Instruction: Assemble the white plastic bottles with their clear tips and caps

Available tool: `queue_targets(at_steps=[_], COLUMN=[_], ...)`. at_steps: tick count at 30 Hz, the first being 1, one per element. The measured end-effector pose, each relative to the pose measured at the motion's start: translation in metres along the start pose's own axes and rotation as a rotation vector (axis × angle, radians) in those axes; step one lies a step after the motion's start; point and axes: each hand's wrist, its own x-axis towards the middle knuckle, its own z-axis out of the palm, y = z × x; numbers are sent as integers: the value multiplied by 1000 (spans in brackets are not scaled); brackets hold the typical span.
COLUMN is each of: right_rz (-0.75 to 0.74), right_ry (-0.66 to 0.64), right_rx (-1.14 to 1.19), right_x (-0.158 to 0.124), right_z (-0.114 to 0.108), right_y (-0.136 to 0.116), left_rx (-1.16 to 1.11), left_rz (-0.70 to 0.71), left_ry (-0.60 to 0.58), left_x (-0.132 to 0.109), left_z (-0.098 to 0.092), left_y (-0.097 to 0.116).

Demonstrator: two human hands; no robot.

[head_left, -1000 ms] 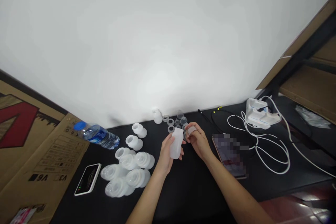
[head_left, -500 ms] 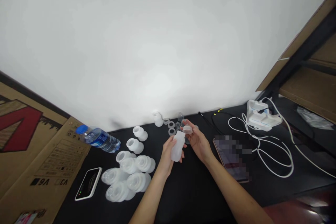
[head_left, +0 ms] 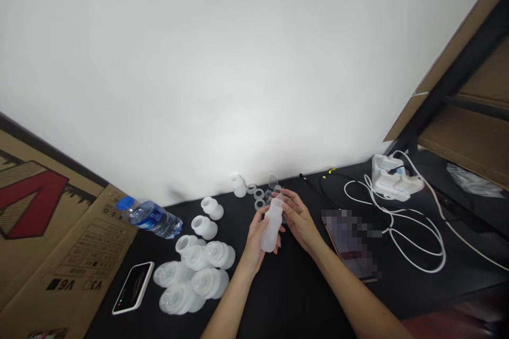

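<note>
My left hand (head_left: 253,243) is wrapped round a frosted white baby bottle (head_left: 270,234), held tilted above the black table. At the bottle's mouth, my right hand (head_left: 301,221) grips a translucent collar with a nipple (head_left: 277,202) between its fingertips. The collar sits at the bottle neck; whether it is threaded on I cannot tell. Just beyond the hands lie several clear rings (head_left: 259,194) and a clear dome cap (head_left: 272,180), partly hidden by my right fingers. Left of my left hand stand open bottles (head_left: 204,227) and several bottles with tops fitted (head_left: 210,282).
One more small bottle (head_left: 239,186) stands against the wall. A water bottle (head_left: 153,217), a white-edged device (head_left: 133,287) and a cardboard box (head_left: 63,254) are at left. To the right are a phone (head_left: 350,246), white cables (head_left: 417,222) and a power strip (head_left: 393,177).
My right hand has brought the collar and nipple down from beside the bottle onto its mouth. The bottle stays in my left hand. The view has shifted slightly.
</note>
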Motion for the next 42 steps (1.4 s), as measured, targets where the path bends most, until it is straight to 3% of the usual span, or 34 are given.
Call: queue_targets(at_steps=[8, 16, 23, 28, 31, 34, 36, 42], right_rz=[-19, -31, 9, 35, 52, 69, 58, 22], right_ry=[-49, -103, -138, -174, -174, -166, -151, -145], right_rx=[-137, -172, -98, -59, -30, 22, 50, 74], right_x=[-1, -4, -7, -7, -8, -8, -8, -6], right_z=[-4, -3, -1, -3, -2, -1, -1, -1], right_y=[5, -2, -5, -5, -8, -10, -10, -10], left_rx=[-36, -139, -541, -669, -572, -312, -156, 85], left_rz=[7, 16, -293, -378, -306, -111, -2, 152], left_ry=[-10, -48, -163, -214, -209, -193, -153, -10], left_x=[2, -7, -14, -17, -16, -14, -13, -13], left_z=[-3, 8, 9, 9, 10, 11, 10, 8], left_y=[-3, -3, 2, 1, -2, -5, -7, -14])
